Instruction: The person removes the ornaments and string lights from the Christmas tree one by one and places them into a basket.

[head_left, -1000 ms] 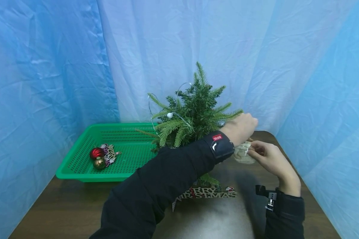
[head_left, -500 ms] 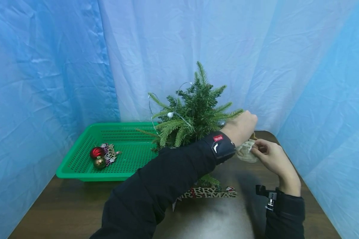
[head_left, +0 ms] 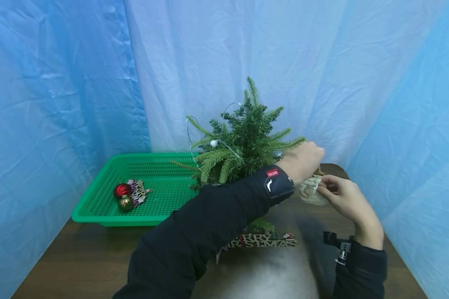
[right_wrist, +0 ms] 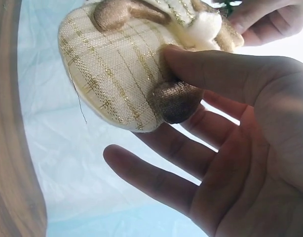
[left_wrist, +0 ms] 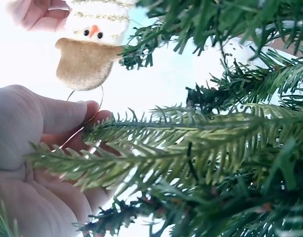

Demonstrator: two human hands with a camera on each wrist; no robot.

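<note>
A stuffed snowman ornament (head_left: 311, 192) with a cream, gold-striped body and a brown hat hangs at the tree's right side. My right hand (head_left: 346, 201) pinches its body between thumb and fingers; in the right wrist view the ring and little fingers spread away from the ornament. Reaching across the tree, my left hand (head_left: 303, 160) is mostly hidden by its own wrist in the head view. The left wrist view has its thumb and fingertips pinching the thin gold hanging loop (left_wrist: 101, 96), close against a green branch (left_wrist: 206, 123) of the small Christmas tree (head_left: 247, 133).
A green basket (head_left: 93, 216) at the left holds a red ball (head_left: 122, 190), a gold ball (head_left: 125, 203) and a lettered ornament (head_left: 137, 192). A Merry Christmas sign (head_left: 265, 241) lies before the tree. String lights (head_left: 214, 143) loop over the branches. Blue curtains enclose the table.
Both hands and the snowman ornament have shifted slightly to the right. The grip of my right hand stays the same.
</note>
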